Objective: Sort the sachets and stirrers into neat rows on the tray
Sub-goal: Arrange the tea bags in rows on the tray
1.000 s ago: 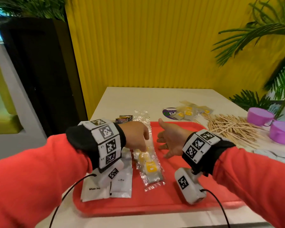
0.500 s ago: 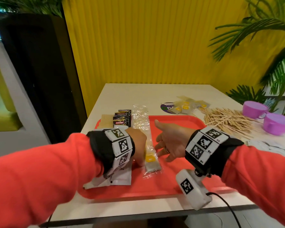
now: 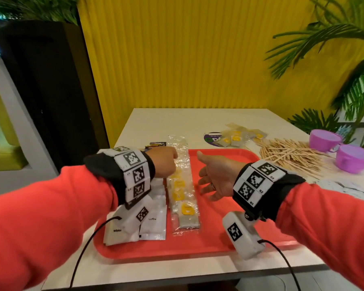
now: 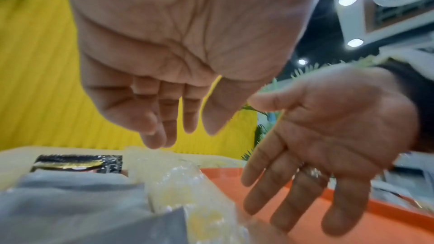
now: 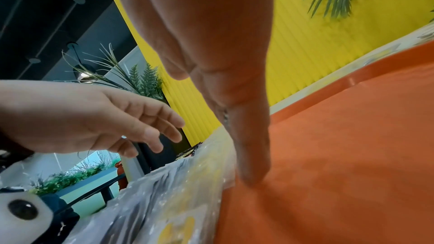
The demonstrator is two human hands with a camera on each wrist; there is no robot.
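Note:
A long clear sleeve of yellow-labelled sachets (image 3: 183, 198) lies lengthwise on the red tray (image 3: 219, 238), right of a few white sachets (image 3: 153, 223). My left hand (image 3: 172, 164) hovers over the sleeve's far half. Its fingers (image 4: 164, 133) hang relaxed, their tips just above the plastic (image 4: 173, 170), holding nothing. My right hand (image 3: 204, 181) is open with straight fingers, and its little-finger edge (image 5: 251, 164) rests on the tray against the sleeve's right side (image 5: 187, 183). A heap of wooden stirrers (image 3: 290, 156) and several loose yellow sachets (image 3: 237, 137) lie on the table beyond the tray.
Dark sachets (image 3: 156, 144) sit just past the tray's far left corner. Two purple cups (image 3: 326, 138) (image 3: 355, 158) stand at the right of the white table (image 3: 198, 120). A yellow wall and plants close off the back. The tray's right half is bare red.
My left hand has shifted a little toward the sleeve's far end. The right hand stays open beside the sleeve. The head view has swung slightly.

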